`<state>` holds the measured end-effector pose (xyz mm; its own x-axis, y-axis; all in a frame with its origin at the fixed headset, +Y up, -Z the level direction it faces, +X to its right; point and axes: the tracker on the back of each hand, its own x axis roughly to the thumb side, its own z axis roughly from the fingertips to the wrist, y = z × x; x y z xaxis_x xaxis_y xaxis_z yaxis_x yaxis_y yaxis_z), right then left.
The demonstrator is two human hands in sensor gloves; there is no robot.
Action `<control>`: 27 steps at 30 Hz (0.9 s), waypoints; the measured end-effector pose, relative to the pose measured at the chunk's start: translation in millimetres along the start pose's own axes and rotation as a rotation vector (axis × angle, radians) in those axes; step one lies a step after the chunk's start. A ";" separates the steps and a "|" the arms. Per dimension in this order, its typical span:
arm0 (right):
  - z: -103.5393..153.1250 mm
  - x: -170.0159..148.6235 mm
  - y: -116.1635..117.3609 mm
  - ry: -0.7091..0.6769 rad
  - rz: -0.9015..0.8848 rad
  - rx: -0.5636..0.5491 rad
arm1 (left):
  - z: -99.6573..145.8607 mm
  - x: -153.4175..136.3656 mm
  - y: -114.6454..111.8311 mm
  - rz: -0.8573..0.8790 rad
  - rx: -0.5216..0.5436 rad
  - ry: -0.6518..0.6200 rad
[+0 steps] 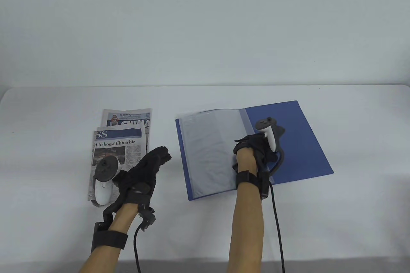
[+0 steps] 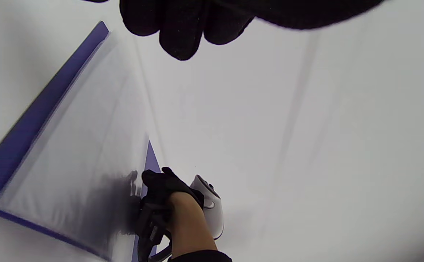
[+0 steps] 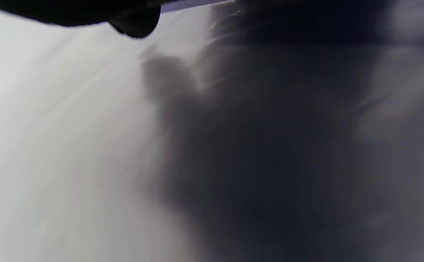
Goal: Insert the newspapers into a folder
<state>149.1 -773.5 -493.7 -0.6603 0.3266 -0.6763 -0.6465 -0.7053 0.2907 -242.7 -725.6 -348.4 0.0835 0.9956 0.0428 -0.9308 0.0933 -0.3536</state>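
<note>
Two folded newspapers lie at the left of the table, one (image 1: 127, 120) behind and partly under the front one (image 1: 119, 148). A blue folder (image 1: 301, 145) lies open to the right, its clear sleeves (image 1: 208, 148) on the left page. My left hand (image 1: 164, 156) hovers empty between the newspapers and the folder, fingers loosely curled. My right hand (image 1: 248, 145) rests on the sleeves near the spine; its fingers are hidden under the hand. In the left wrist view the right hand (image 2: 161, 185) sits at the sleeve's (image 2: 80, 145) edge.
The white table (image 1: 205, 100) stretches bare behind and in front of the objects. A black cable (image 1: 277, 221) runs from my right wrist to the front edge. The right wrist view is blurred, showing only sleeve surface and a fingertip (image 3: 135, 22).
</note>
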 end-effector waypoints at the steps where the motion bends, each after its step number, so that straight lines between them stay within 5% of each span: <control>1: -1.8 4.2 2.6 0.040 0.059 0.057 | -1.1 -1.4 2.2 0.012 0.010 0.006; 6: -6.6 14.0 18.6 0.081 0.134 0.221 | -1.6 -9.0 5.6 0.032 0.028 0.038; 11: -9.2 19.1 30.3 -0.026 0.149 0.308 | -7.8 -10.0 3.5 0.053 0.034 0.040; 19: 0.8 25.8 41.3 -0.360 0.402 0.328 | -7.2 -5.0 1.9 0.041 0.034 0.010; 27: -8.9 50.5 55.0 -0.672 0.303 0.416 | -0.6 9.4 3.8 0.091 0.072 -0.159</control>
<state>83.6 -801.4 -517.9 -0.8292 0.5586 -0.0208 -0.4062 -0.5765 0.7090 -245.2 -715.9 -349.9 -0.0544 0.9852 0.1626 -0.9555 -0.0040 -0.2951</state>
